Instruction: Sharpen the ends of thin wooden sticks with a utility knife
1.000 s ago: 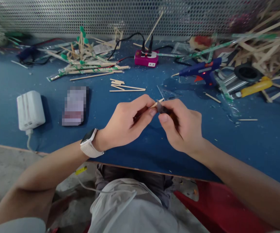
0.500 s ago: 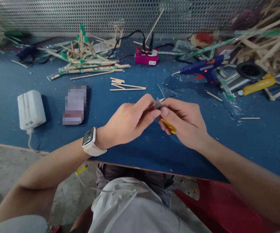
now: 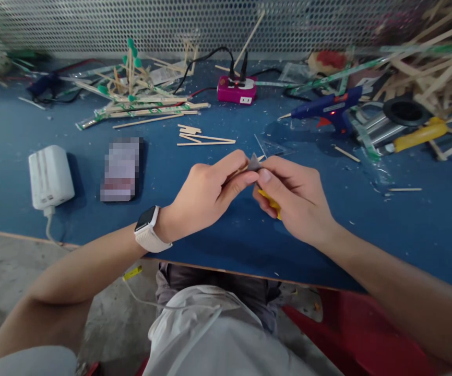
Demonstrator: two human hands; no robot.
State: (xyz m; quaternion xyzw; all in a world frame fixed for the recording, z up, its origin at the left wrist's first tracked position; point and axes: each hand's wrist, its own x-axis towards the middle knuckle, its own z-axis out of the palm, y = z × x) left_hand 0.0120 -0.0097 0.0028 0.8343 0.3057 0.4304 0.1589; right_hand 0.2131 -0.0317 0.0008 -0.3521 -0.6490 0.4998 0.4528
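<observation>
My right hand is closed around a yellow-handled cutter knife, mostly hidden in the palm. Its grey blade shows between my two thumbs. My left hand is pinched on a thin wooden stick, and its fingertips meet those of the right hand. Only a pale end of the wooden stick juts out behind the blade; the rest is covered by my fingers. Just beyond my hands lie several short cut wooden sticks and a clear triangular ruler.
A phone and a white power bank lie left. Behind stand a pink power adapter and bundled sticks. A blue glue gun, a solder spool and piled sticks are right. The table edge is near me.
Both hands have shifted very slightly up and left, still together. The blade and the yellow handle have turned a little between the fingers. Objects on the table stay in place.
</observation>
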